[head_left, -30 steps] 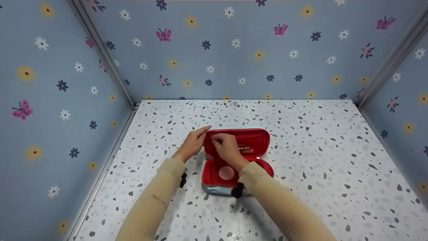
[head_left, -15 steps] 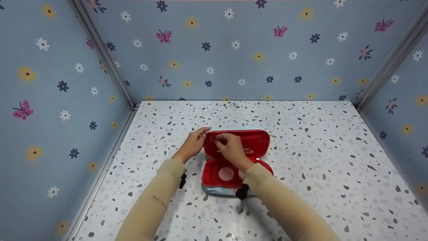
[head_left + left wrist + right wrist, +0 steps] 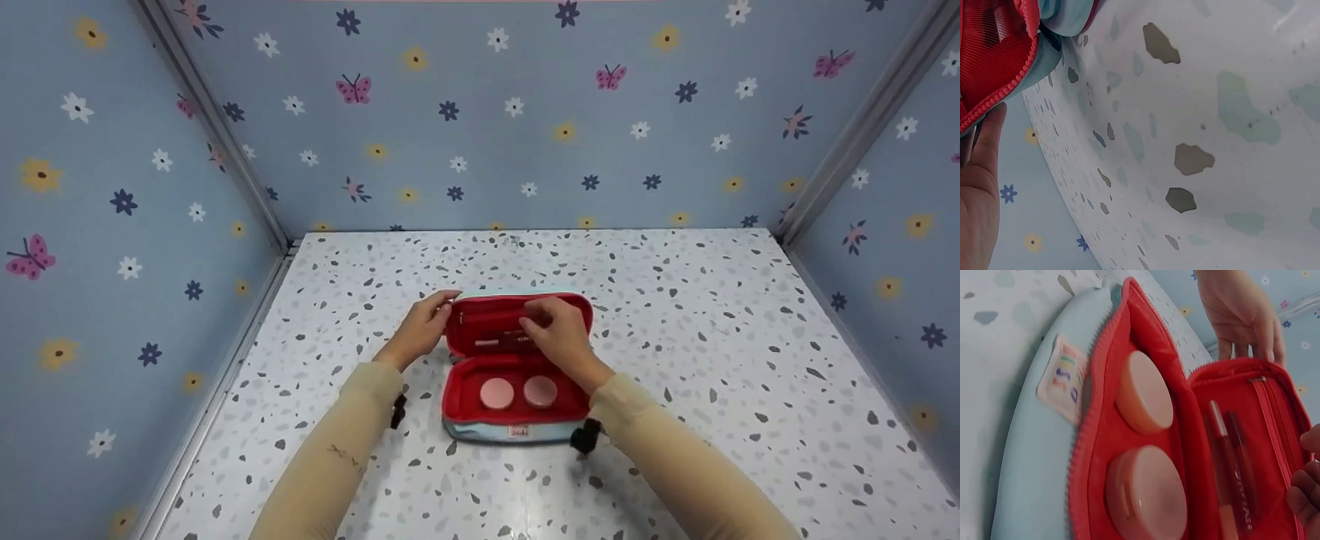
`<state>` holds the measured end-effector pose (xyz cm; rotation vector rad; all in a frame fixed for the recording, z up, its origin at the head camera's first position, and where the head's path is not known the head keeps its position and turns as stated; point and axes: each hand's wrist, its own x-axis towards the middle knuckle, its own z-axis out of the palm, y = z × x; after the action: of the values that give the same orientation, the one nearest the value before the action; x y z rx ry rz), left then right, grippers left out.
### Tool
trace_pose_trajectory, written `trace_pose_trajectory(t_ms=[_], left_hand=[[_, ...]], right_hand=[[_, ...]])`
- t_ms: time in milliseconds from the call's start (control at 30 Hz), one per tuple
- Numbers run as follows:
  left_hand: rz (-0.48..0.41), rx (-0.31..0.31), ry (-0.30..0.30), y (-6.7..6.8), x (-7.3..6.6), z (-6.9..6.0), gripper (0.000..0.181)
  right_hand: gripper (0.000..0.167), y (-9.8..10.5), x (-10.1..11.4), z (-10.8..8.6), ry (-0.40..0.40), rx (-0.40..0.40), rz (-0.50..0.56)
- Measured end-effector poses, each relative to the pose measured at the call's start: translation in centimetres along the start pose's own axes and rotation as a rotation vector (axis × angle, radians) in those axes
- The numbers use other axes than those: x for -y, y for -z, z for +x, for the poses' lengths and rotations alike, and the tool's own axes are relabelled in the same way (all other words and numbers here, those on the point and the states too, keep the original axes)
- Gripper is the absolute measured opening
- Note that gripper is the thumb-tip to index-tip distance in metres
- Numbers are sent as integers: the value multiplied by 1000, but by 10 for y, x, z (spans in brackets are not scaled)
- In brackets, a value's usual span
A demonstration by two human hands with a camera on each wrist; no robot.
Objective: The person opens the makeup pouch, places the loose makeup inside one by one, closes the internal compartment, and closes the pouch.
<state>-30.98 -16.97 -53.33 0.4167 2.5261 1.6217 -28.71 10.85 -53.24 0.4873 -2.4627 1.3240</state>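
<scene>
A light blue zip pouch (image 3: 480, 433) with red lining lies unfolded on the table. My left hand (image 3: 420, 328) grips the left edge of its raised lid; in the right wrist view the thumb shows along that edge. Two round pale pink lidded jars (image 3: 1148, 391) sit side by side in the lower half. Behind the lid's red mesh pocket (image 3: 1266, 455) lie slim tubes (image 3: 1241, 478). My right hand (image 3: 564, 334) is over the right part of the lid, near the pocket's zipper, fingers curled. Whether anything is between its fingertips is hidden. A small metal piece (image 3: 1258, 378) shows at the zipper's left end.
White speckled tabletop (image 3: 360, 480) surrounds the pouch. Blue flowered panels (image 3: 480, 112) stand at the back and both sides, joined by metal corner posts (image 3: 217, 127). A cloth label (image 3: 1062, 377) sticks out from the pouch's front.
My right hand has moved rightward along the lid, from its left end to its right part. Both jars and the tubes are now uncovered in the head view. My left hand keeps its hold.
</scene>
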Motion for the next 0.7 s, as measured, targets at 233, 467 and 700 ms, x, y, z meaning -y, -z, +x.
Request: trace_pose_trajectory(t_ms=[233,467,700], left_hand=[[-26,10,23,0,1,0,43],[-34,6,46,0,-2,-3,42],[-11,-4,49,1,-1,-4,44]], right_hand=[[20,22,-13,-4,-8,-76,-20],[22,43,-25,-6,-39,-133,-33],[37,60,-36,-6,-186,-119,-64]])
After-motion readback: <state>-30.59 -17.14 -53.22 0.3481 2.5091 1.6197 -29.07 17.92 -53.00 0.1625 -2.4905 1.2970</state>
